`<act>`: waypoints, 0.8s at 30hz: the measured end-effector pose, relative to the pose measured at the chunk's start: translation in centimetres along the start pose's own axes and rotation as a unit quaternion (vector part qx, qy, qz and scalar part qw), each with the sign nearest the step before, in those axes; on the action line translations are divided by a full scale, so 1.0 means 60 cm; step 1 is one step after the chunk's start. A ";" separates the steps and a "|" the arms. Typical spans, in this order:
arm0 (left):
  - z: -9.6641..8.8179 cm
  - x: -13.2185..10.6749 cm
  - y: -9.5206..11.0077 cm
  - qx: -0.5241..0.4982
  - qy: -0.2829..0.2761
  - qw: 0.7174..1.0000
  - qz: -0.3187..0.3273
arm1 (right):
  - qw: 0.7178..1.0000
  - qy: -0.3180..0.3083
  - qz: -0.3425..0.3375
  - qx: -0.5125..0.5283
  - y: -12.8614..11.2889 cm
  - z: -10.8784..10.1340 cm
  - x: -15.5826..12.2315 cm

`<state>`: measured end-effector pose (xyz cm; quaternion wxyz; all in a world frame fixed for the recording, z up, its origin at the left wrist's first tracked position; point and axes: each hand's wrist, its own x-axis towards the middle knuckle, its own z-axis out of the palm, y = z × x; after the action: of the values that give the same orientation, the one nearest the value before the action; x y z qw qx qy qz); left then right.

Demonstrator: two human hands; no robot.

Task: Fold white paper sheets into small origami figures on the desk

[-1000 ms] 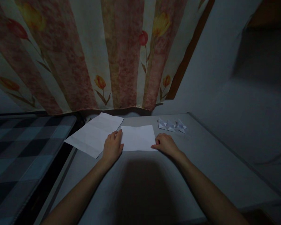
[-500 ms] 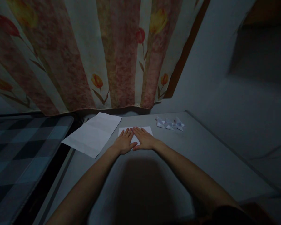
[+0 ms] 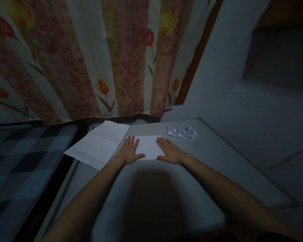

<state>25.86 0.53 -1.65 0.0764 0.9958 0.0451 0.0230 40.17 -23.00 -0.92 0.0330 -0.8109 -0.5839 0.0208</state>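
A small white sheet of paper [image 3: 148, 148] lies flat on the table, its long side running left to right. My left hand [image 3: 128, 151] rests flat on its left end, fingers stretched forward and thumb pointing inward. On the right end lies my right hand [image 3: 170, 151], also flat, with its thumb reaching toward the middle. The paper's centre shows between the two hands, while its outer ends are partly covered by them. Neither hand grips anything.
A larger creased white sheet [image 3: 98, 143] lies to the left, overhanging the table's edge. Several folded paper shapes [image 3: 181, 131] stand at the back right of the table [image 3: 207, 161]. A checked mattress [image 3: 27, 158] is at the left; a flowered curtain [image 3: 91, 60] hangs behind.
My hands have slid apart from the paper's middle, the left one leftward and the right one rightward. More of the paper's centre now shows. The view has shifted slightly.
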 end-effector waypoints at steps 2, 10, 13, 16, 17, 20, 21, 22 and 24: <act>-0.002 -0.001 0.000 0.001 -0.001 1.000 -0.003 | 1.000 0.003 0.002 0.000 0.005 -0.002 -0.014; -0.041 -0.026 0.025 0.054 0.027 0.983 0.172 | 0.999 -0.006 0.006 -0.040 -0.015 -0.023 -0.035; -0.049 -0.034 0.048 0.067 0.023 0.972 0.226 | 0.997 0.013 0.003 -0.070 -0.039 -0.037 -0.032; -0.046 -0.036 0.064 0.095 0.000 0.968 0.232 | 0.995 0.033 -0.011 -0.093 -0.065 -0.052 -0.028; -0.043 -0.036 0.067 0.112 -0.007 0.965 0.239 | 0.994 0.036 -0.020 -0.101 -0.072 -0.056 -0.027; -0.034 -0.039 0.072 0.164 -0.007 0.945 0.283 | 0.990 0.036 -0.044 -0.126 -0.091 -0.066 -0.025; -0.032 -0.041 0.073 0.173 -0.001 0.941 0.292 | 0.990 0.032 -0.049 -0.131 -0.096 -0.069 -0.026; -0.030 -0.043 0.073 0.177 0.005 0.940 0.291 | 0.989 0.026 -0.052 -0.134 -0.099 -0.071 -0.026; -0.028 -0.046 0.071 0.174 0.013 0.949 0.264 | 0.991 0.016 -0.061 -0.121 -0.103 -0.078 -0.028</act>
<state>23.38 -3.68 0.54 -0.1072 0.9695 -0.2153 0.0472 34.11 -22.77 4.19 -0.0547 -0.7719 -0.6300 -0.0647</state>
